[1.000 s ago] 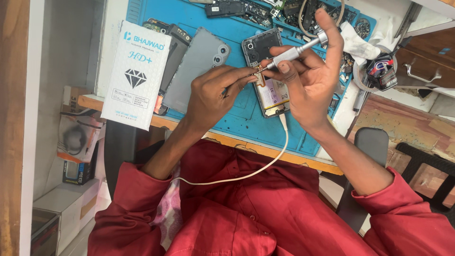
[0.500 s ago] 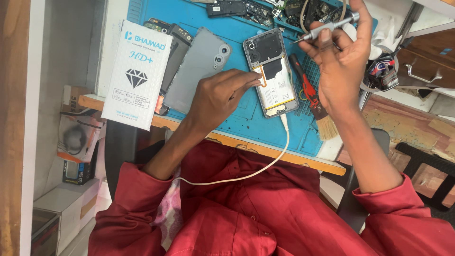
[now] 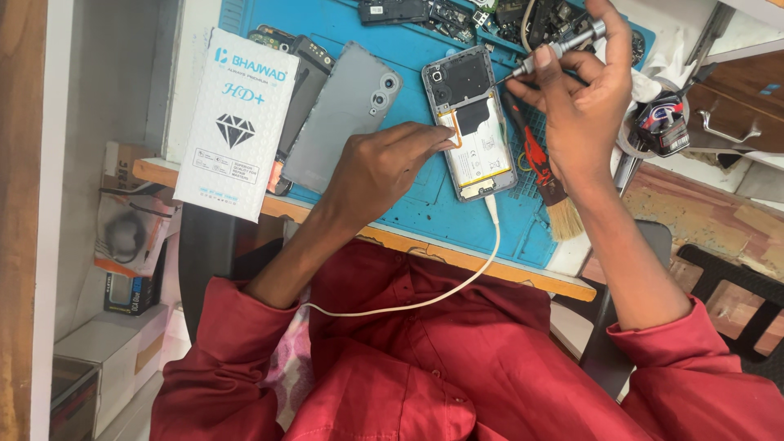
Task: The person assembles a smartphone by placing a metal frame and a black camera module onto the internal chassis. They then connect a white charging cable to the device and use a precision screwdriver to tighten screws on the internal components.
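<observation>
From the head view, your left hand (image 3: 384, 167) rests on the blue mat (image 3: 425, 216), palm down, with its fingertips pressed on the left edge of the opened phone (image 3: 472, 122). The hand grips nothing; it only steadies the phone against the mat.

Your right hand (image 3: 581, 114) is closed around a silver screwdriver (image 3: 555, 51), held between thumb and fingers, one finger raised past the handle's end. The tip points down and left and meets the phone near its upper right corner.

The phone lies back-open in the middle of the mat, camera end away from you, its white battery and dark board cover showing. A white cable (image 3: 457, 286) is plugged into its near end and runs across your red shirt (image 3: 457, 367).

Just left of the phone lies a grey back cover (image 3: 343, 122), tilted, touching a dark phone (image 3: 304, 86) beside it. A white box (image 3: 233, 122) with a diamond print lies over the mat's left edge, partly covering that dark phone.

Right of the opened phone, under your right wrist, lies a brush (image 3: 549, 184) with a red and black handle, bristles toward you. Loose boards and parts (image 3: 457, 12) crowd the far edge of the mat. A roll of tape (image 3: 663, 122) sits off the mat to the right, near white cloth.
</observation>
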